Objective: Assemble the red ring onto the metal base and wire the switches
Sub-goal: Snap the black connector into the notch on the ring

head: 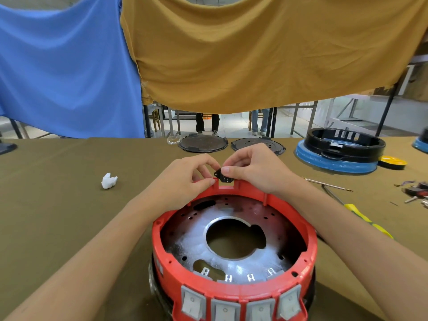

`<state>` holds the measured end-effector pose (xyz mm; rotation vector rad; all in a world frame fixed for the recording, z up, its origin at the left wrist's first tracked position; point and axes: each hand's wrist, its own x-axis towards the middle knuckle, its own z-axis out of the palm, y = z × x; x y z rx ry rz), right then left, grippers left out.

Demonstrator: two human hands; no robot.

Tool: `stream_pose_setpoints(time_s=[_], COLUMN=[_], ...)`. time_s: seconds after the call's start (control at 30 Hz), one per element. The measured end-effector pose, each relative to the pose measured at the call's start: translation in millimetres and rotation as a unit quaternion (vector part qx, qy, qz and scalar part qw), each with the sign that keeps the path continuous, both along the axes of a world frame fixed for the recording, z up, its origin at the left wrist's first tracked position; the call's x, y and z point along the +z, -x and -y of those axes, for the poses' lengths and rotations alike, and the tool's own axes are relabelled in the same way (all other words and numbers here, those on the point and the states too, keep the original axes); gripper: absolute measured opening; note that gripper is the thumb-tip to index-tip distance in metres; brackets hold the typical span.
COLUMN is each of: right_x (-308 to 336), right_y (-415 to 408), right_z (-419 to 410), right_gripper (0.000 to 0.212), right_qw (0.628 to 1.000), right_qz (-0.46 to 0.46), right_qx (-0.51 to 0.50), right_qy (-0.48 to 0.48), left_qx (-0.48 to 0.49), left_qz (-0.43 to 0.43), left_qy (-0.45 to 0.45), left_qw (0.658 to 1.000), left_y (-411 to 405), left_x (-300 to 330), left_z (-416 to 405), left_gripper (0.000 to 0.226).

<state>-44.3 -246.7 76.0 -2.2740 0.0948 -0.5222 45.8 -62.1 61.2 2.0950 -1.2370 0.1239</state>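
Pinching a small black part (221, 176), the right hand (254, 169) holds it over the red ring's (234, 295) far notch. The left hand (185, 179) pinches its other edge, thumb on the rim. Four grey switches (240, 306) face me.

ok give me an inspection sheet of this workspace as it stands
surface: table under an olive cloth
job's things: red ring sits on the metal base; four grey switches in its near wall; small black part at the far notch
clutter: white wad, two dark discs, black ring on blue ring, yellow screwdriver, metal rods, small parts at right
hands: left hand pinches the ring's rim; right hand pinches the black part
cables: nothing seen
surroundings: blue cloth and mustard cloth hung behind; people's legs beyond
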Motion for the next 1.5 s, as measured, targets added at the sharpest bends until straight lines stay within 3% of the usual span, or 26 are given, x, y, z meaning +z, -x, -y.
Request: stream_pose_setpoints(time_s=[0.13,0.33,0.47,0.7,0.87,1.0,1.3,1.5], right_x=[-0.3,-0.4,3.4,20.1,5.0,4.9,8.2,6.4], right_y=[-0.3,-2.5,-2.6,-12.4,-1.9,-5.8,-9.8,-7.3], right_z=[-0.8,0.7,0.5,-3.3,4.5,7.8,14.8,11.0], right_gripper=[0.004,0.006,0.009,0.022,0.013,0.018,0.023,0.023], right_qw=[0.999,0.999,0.994,0.977,0.981,0.978,0.938,0.962], right_qz=[-0.016,-0.030,-0.097,-0.213,-0.115,-0.150,-0.237,-0.189], right_qx=[-0.016,-0.016,-0.023,-0.008,0.018,0.047,0.103,0.069], right_qy=[0.036,-0.008,-0.048,0.030,-0.153,-0.136,-0.230,-0.186], left_qx=[0.006,-0.001,-0.008,0.005,-0.007,-0.021,-0.035,-0.039], left_qz=[0.013,0.028,0.056,0.114,0.141,0.143,0.126,0.120], left_qy=[-0.008,-0.008,-0.033,-0.092,-0.109,-0.108,-0.134,-0.124], left_qw=[1.000,1.000,0.998,0.989,0.984,0.984,0.982,0.984], left_y=[0.9,2.8,3.8,5.7,10.7,8.8,3.4,6.9], left_x=[0.1,1.5,4.7,9.4,7.6,8.2,10.8,10.6], left_z=[-0.5,-0.3,1.8,6.1,2.8,3.2,7.8,6.5], left_gripper=[0.017,0.023,0.017,0.015,0.029,0.033,0.034,0.033])
